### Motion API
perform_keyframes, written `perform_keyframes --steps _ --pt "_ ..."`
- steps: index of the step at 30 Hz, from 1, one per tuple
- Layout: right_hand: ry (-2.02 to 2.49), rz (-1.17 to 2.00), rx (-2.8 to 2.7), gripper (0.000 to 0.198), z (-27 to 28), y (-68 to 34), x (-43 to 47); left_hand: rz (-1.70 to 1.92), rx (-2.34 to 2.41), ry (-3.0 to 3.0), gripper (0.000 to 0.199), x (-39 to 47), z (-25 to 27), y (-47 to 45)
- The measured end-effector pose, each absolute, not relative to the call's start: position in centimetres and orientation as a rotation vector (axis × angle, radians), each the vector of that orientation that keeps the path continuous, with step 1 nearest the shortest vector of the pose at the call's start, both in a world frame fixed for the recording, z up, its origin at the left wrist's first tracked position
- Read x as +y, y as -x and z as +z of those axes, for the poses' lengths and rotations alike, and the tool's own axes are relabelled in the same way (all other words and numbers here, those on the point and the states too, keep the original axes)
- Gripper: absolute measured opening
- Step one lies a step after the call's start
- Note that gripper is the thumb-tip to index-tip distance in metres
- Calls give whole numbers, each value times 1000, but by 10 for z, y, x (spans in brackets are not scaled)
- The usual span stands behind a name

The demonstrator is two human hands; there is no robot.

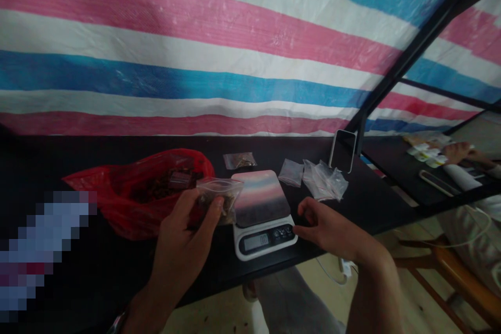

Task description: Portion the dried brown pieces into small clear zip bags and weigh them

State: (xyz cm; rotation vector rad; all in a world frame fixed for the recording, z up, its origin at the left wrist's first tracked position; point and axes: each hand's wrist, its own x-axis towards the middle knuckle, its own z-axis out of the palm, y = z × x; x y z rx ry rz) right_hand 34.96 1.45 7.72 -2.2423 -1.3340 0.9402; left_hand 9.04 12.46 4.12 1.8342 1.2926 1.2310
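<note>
My left hand (188,235) pinches a small clear zip bag (223,198) holding dried brownish bits, just over the left edge of a kitchen scale (260,198). The scale's display appears to read 0.0, and its steel plate bears nothing. At the right end of the button panel is my right hand (323,224), thumb tip at the buttons, fingers curled and apart from the thumb, holding nothing. Left of the scale lies an opened red plastic bag (136,214) with dark dried pieces and a small reddish packet (180,180) inside.
Behind the scale lies another filled zip bag (240,160). Several flat clear bags (323,180) lie to the right, by a leaning phone (343,150). A striped sheet (195,52) hangs behind the black table. At far right are another person's hand (457,152) and a wooden chair (465,276).
</note>
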Motion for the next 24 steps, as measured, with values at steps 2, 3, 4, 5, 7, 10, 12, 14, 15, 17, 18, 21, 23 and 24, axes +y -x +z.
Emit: perform_keyframes --steps 2,3,4,5,7,10,12,14,15,17,18,21,23,24 --pt "2230 979 -1354 19 79 -343 19 1252 1319 -1826 22 126 41 -89" --pt "2227 987 -1362 19 79 -340 21 1259 1325 -1826 22 126 42 -88" --pt "2233 990 -1365 20 80 -338 23 1266 1327 -1830 21 127 42 -88" --pt "2242 991 -1366 21 80 -336 25 1275 1329 -1838 21 127 42 -87" --pt "2255 993 -1364 23 80 -334 26 1292 1338 -1855 20 128 43 -86" --pt "2258 1001 -1349 29 81 -333 26 1293 1364 -1865 20 128 42 -84" --pt "2252 1010 -1335 32 83 -332 26 1279 1381 -1876 21 129 41 -82" --pt "2240 1012 -1323 37 84 -330 26 1282 1380 -1896 21 129 41 -80" --pt "2229 1004 -1322 39 84 -329 26 1291 1374 -1910 21 128 41 -79" --pt "2199 980 -1339 46 83 -326 27 1306 1367 -1931 19 128 43 -77" --pt "2182 967 -1354 48 82 -325 28 1308 1371 -1936 18 128 44 -76" --pt "2162 929 -1398 51 79 -321 32 1302 1392 -1932 19 127 47 -72" --pt "2169 908 -1421 53 79 -319 34 1300 1404 -1933 19 127 48 -70" --pt "2170 902 -1432 53 80 -319 35 1301 1413 -1935 20 127 47 -68"
